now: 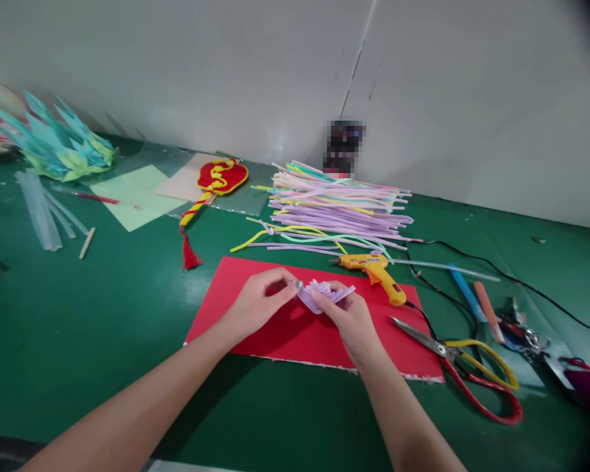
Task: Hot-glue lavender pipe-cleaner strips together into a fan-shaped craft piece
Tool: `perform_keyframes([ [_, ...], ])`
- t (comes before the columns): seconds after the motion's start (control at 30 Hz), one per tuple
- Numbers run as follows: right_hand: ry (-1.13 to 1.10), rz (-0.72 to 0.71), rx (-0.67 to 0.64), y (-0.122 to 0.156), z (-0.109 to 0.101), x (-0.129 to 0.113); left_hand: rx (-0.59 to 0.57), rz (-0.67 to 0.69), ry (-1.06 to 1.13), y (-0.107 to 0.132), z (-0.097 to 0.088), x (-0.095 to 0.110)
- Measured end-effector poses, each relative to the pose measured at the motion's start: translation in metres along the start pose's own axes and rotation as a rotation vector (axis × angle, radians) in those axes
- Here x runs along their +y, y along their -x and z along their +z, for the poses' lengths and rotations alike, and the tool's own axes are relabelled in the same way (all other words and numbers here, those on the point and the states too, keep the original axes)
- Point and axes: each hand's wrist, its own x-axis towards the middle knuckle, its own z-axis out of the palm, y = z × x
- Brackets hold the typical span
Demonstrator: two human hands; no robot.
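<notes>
Both hands hold a small bundle of bent lilac pipe cleaners (316,296) above a red board (285,341). My left hand (265,296) pinches its left end between thumb and fingers, and something small and shiny shows at the thumb tip. Thumb and fingers of my right hand (348,321) close round the right part of the bundle. Just beyond the right hand, a yellow hot glue gun (373,269) lies at the board's back edge. Scissors (447,354) with one yellow and one red handle rest partly on the board, to the right.
Behind the board lies a large pile of pastel pipe cleaners (339,203). A red and yellow fan ornament (221,177), green paper (132,193), clear glue sticks (39,210) and a teal paper-like form (69,144) are left. Cables (511,269), markers (467,295) and keys (531,337) lie right.
</notes>
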Motion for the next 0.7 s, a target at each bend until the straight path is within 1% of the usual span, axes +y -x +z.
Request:
perform_keyframes([
  [0.13, 0.005, 0.012, 0.002, 0.0, 0.001, -0.003, 0.063, 0.015, -0.052, 0.0, 0.0, 0.0],
  [0.23, -0.036, 0.012, 0.047, 0.0, 0.0, -0.001, 0.107, 0.006, -0.065, 0.0, 0.0, -0.002],
  [0.33, -0.06, -0.007, 0.091, -0.002, -0.002, 0.004, 0.127, -0.005, -0.033, -0.001, 0.0, -0.004],
  [0.47, 0.01, -0.029, 0.111, -0.004, -0.003, 0.009, 0.099, -0.031, 0.048, -0.003, 0.001, -0.004],
  [0.6, 0.048, -0.042, 0.07, -0.004, -0.001, 0.007, 0.054, -0.05, 0.024, -0.004, 0.001, -0.004],
  [0.7, 0.016, -0.056, 0.089, -0.004, -0.002, 0.007, 0.044, -0.048, 0.006, -0.004, 0.0, -0.003],
])
